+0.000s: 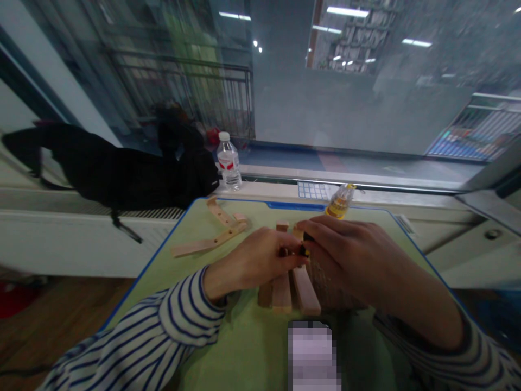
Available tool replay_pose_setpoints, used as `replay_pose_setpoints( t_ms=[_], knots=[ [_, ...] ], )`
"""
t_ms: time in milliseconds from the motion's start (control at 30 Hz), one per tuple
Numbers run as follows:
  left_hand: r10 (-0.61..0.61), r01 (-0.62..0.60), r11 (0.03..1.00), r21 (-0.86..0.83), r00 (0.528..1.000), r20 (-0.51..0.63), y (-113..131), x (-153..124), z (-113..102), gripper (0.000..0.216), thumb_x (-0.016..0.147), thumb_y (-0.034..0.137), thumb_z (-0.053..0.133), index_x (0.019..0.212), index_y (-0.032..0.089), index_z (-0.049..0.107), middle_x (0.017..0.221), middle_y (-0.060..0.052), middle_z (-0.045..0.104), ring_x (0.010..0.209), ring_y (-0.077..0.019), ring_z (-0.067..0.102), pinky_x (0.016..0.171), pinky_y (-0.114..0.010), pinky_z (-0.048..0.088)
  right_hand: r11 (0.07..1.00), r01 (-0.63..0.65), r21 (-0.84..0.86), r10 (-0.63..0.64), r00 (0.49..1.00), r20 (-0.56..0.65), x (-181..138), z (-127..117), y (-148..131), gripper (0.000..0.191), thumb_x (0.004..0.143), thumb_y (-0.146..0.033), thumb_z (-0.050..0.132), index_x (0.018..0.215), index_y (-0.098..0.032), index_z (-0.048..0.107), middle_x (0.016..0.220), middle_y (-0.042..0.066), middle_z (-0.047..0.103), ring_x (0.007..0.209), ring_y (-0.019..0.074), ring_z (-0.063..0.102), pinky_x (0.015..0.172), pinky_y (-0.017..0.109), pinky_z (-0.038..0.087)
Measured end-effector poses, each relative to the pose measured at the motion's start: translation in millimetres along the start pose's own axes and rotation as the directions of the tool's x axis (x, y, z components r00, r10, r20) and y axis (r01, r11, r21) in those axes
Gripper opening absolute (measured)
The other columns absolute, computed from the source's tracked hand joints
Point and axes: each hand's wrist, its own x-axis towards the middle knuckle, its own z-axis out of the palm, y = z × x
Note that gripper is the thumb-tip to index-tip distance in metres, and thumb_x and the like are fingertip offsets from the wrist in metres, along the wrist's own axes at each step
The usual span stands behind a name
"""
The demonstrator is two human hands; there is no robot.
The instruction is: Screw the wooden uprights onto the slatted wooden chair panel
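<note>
Two pale wooden strips lie side by side in front of me, the left strip (281,296) and the right strip (307,296). Across their upper part reaches my left hand (258,259), its thumb and fingers pinched close together; what they hold is hidden. My right hand (352,252) is closed round a small black and yellow object (306,244), mostly covered by the fingers, and its kind does not show. Both hands' fingertips meet at this object. Farther left, wooden pieces with drilled holes (217,239) lie joined at an angle.
The hands are over a green table top with a blue edge (163,241). A small bottle with yellow contents (340,202) stands at the back. A phone-like blurred rectangle (312,358) lies at the front. On the window ledge are a water bottle (229,165) and a black bag (134,176).
</note>
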Motion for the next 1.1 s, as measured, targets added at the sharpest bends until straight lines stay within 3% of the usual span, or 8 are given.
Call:
replay_pose_setpoints(
  t_ms=[133, 333, 400, 533, 667, 833, 1100],
  knots=[
    [0.041, -0.043, 0.998, 0.043, 0.998, 0.038, 2.5, -3.9, -15.9, 0.020, 0.088, 0.031, 0.056, 0.100, 0.023, 0.069, 0.079, 0.003, 0.067, 0.067, -0.0104, 0.058, 0.059, -0.020, 0.039, 1.000, 0.004, -0.005, -0.004, 1.000, 0.000, -0.8, -0.3, -1.2, 0.026, 0.093, -0.020, 0.047, 0.117, -0.019, 0.054, 0.106, 0.006, 0.067, 0.089, 0.0228, 0.066, 0.071, 0.035, 0.049],
    [0.077, -0.038, 0.988, 0.152, 0.962, -0.263, -10.4, -5.5, -29.9, 0.026, 0.088, 0.037, 0.055, 0.109, 0.025, 0.066, 0.103, 0.000, 0.069, 0.094, -0.0154, 0.062, 0.084, -0.027, 0.045, 1.000, -0.026, 0.013, 0.026, 0.999, 0.040, -2.2, -2.1, 2.7, 0.021, 0.094, -0.024, 0.043, 0.109, -0.019, 0.057, 0.105, 0.007, 0.067, 0.089, 0.0227, 0.066, 0.075, 0.038, 0.052],
    [0.113, -0.047, 0.975, 0.217, 0.946, -0.304, -18.5, -3.5, -27.5, 0.029, 0.088, 0.039, 0.055, 0.111, 0.024, 0.065, 0.110, -0.002, 0.067, 0.102, -0.0174, 0.060, 0.091, -0.031, 0.044, 0.999, -0.008, 0.033, 0.007, 0.999, 0.038, -4.4, -4.0, 5.8, 0.023, 0.093, -0.023, 0.045, 0.112, -0.020, 0.056, 0.108, 0.007, 0.067, 0.092, 0.0225, 0.066, 0.078, 0.038, 0.052],
    [0.192, -0.124, 0.950, 0.287, 0.956, -0.224, -35.5, 1.2, -19.2, 0.046, 0.084, 0.046, 0.059, 0.124, 0.022, 0.056, 0.128, -0.006, 0.058, 0.118, -0.0208, 0.051, 0.102, -0.037, 0.039, 0.997, 0.032, 0.071, -0.035, 0.999, 0.038, -8.5, -6.7, 10.9, 0.032, 0.088, -0.019, 0.052, 0.120, -0.023, 0.052, 0.118, 0.006, 0.064, 0.097, 0.0225, 0.065, 0.084, 0.039, 0.053],
    [0.156, -0.100, 0.956, 0.274, 0.969, -0.190, -47.9, 4.6, -12.6, 0.060, 0.082, 0.048, 0.061, 0.134, 0.023, 0.045, 0.134, -0.007, 0.053, 0.124, -0.0224, 0.047, 0.105, -0.039, 0.037, 0.994, 0.032, 0.104, -0.035, 0.999, 0.029, -7.2, -7.2, 10.6, 0.040, 0.085, -0.017, 0.054, 0.125, -0.024, 0.050, 0.118, 0.005, 0.065, 0.093, 0.0212, 0.066, 0.082, 0.037, 0.055],
    [0.120, -0.086, 0.965, 0.250, 0.985, -0.124, -46.4, 6.9, -9.1, 0.058, 0.082, 0.045, 0.063, 0.133, 0.024, 0.044, 0.134, -0.006, 0.053, 0.123, -0.0242, 0.049, 0.103, -0.040, 0.038, 0.994, 0.032, 0.107, -0.036, 0.999, 0.040, -3.4, -8.3, 8.3, 0.041, 0.084, -0.015, 0.056, 0.125, -0.022, 0.053, 0.112, 0.006, 0.068, 0.086, 0.0199, 0.068, 0.078, 0.035, 0.057],
    [0.136, -0.101, 0.958, 0.268, 0.984, -0.114, -41.9, 5.6, -5.7, 0.057, 0.082, 0.040, 0.064, 0.132, 0.026, 0.040, 0.135, -0.006, 0.051, 0.123, -0.0239, 0.049, 0.102, -0.040, 0.039, 0.994, 0.072, 0.083, -0.071, 0.997, -0.018, -3.5, -8.5, 9.3, 0.042, 0.088, -0.019, 0.052, 0.130, -0.019, 0.050, 0.115, 0.009, 0.067, 0.083, 0.0195, 0.068, 0.072, 0.035, 0.058]
  ],
)
